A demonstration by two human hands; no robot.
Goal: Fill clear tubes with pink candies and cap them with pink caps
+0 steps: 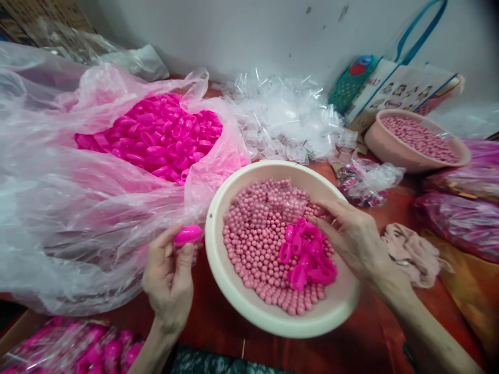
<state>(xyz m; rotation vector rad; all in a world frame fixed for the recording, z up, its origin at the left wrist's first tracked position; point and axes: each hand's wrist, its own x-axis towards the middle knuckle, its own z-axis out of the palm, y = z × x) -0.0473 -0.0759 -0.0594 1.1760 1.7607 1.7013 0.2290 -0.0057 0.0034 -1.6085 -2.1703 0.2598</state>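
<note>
Between the fingertips and thumb of my left hand (169, 275) is a glossy bright pink plastic piece (187, 235), held just left of the cream basin (283, 330). Small round pink beads (257, 249) fill the basin's bottom. Small clear packets of beads (292, 205) lie on them toward the far side. A cluster of pink plastic pieces (307, 257), some hollow, rests on the beads at the right. Over the basin's right rim reaches my right hand (353, 239), fingers stretched and apart above the beads, close to the pink cluster. Its thumb is not clearly visible.
Left of the basin lies a large plastic bag (97, 208) full of pink plastic parts (163, 135). Clear plastic pieces (288, 119) are heaped behind. A second bead basin (390, 150), a crumpled cloth (409, 254) and filled bags (460, 218) are at right. A packed box (86, 348) stands front left.
</note>
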